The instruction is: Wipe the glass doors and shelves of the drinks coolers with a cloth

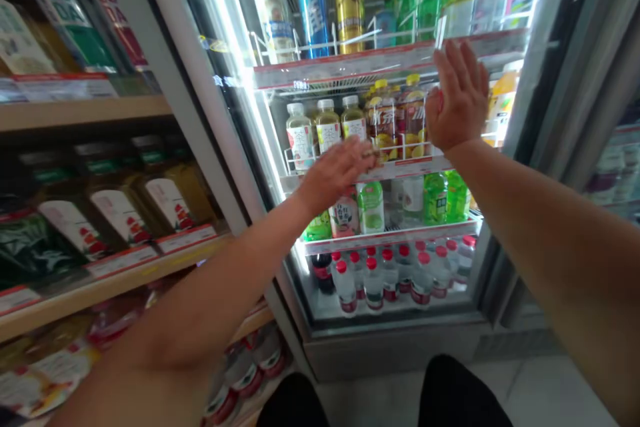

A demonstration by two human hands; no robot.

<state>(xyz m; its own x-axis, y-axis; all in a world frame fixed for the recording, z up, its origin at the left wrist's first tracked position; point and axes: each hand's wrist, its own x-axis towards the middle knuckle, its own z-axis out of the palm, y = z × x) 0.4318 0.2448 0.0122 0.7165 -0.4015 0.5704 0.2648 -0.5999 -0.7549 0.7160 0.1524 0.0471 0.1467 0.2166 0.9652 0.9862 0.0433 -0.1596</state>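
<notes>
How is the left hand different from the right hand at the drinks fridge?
The left hand is lower, while the right hand is higher. The left hand lies sideways with its fingers pointing across, while the right hand stands up with its fingers pointing up. Both hands are bare and open, and both are in front of the glass door.

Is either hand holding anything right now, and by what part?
Nothing is held: the left hand and right hand are both open at the cooler's glass door.

Chilled-cabinet shelf point(390, 240) — red-capped water bottles point(385, 277) in rows, wooden store shelf point(65, 310) beside it — dark bottles point(120, 213)
</notes>
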